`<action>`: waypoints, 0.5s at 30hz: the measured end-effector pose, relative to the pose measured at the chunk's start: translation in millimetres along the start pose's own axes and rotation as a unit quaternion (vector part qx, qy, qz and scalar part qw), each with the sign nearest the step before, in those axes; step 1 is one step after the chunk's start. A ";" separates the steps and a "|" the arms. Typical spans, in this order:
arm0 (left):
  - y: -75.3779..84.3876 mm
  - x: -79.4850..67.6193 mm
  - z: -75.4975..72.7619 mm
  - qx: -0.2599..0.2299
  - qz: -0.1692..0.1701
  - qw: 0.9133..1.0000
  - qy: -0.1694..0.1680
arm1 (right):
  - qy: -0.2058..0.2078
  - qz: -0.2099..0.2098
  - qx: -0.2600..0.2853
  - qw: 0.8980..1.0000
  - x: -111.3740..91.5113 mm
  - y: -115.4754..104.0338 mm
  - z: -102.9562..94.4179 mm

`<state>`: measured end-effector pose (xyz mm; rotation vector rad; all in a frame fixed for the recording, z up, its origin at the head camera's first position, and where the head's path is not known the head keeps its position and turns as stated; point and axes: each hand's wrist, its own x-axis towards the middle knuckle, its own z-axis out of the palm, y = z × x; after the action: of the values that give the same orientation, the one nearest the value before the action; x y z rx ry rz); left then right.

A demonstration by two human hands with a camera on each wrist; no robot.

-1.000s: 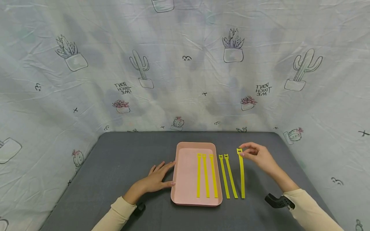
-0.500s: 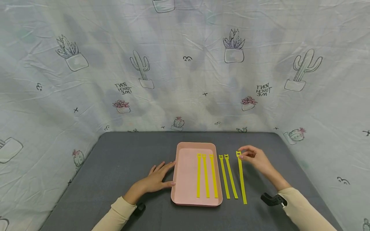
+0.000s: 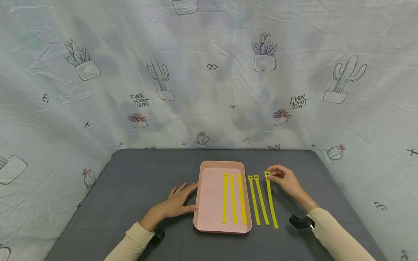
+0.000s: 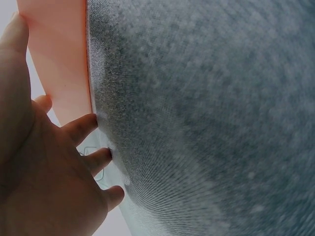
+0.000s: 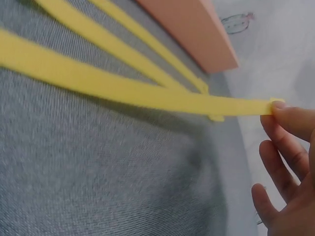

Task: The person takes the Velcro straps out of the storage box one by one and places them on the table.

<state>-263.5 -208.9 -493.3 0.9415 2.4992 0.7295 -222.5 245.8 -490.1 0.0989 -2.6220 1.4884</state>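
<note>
- Head view: one yellow strap (image 3: 271,202), pinched near its slotted head between thumb and fingertip of the right hand (image 3: 289,181); held right of all the other straps, its head end seen raised above the table in the right wrist view, with a shadow cast beneath.
- Two loose straps (image 3: 254,199), yellow, laid side by side on the table between the held strap and the tray, slotted heads at the far end.
- One pink tray (image 3: 210,199), rectangular, placed lengthwise near the table's middle.
- Three straps in the tray (image 3: 233,199), yellow, laid roughly parallel in its right half.
- Left hand (image 3: 173,206): grip relaxed, fingers spread, thumb and a fingertip rested against the tray's left side.
- One grey table (image 3: 156,166), backed by a pale curtain (image 3: 196,83) printed with potted cacti.
- Two black wristbands (image 3: 302,222), one seen at each cream sleeve (image 3: 339,235).
</note>
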 end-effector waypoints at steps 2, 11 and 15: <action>0.0 0.4 0.1 -0.001 -0.001 1.000 0.000 | 0.002 -0.003 -0.002 1.000 2.2 3.9 0.6; -1.5 2.6 1.6 0.000 0.000 1.000 0.003 | -0.002 -0.001 -0.003 1.000 9.7 18.4 2.9; -1.3 3.3 1.3 0.002 0.002 1.000 0.005 | -0.003 0.002 -0.008 1.000 13.4 22.8 3.2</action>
<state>-265.8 -207.0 -495.6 0.9474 2.5090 0.7318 -238.7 254.8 -509.2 0.0951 -2.6403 1.4693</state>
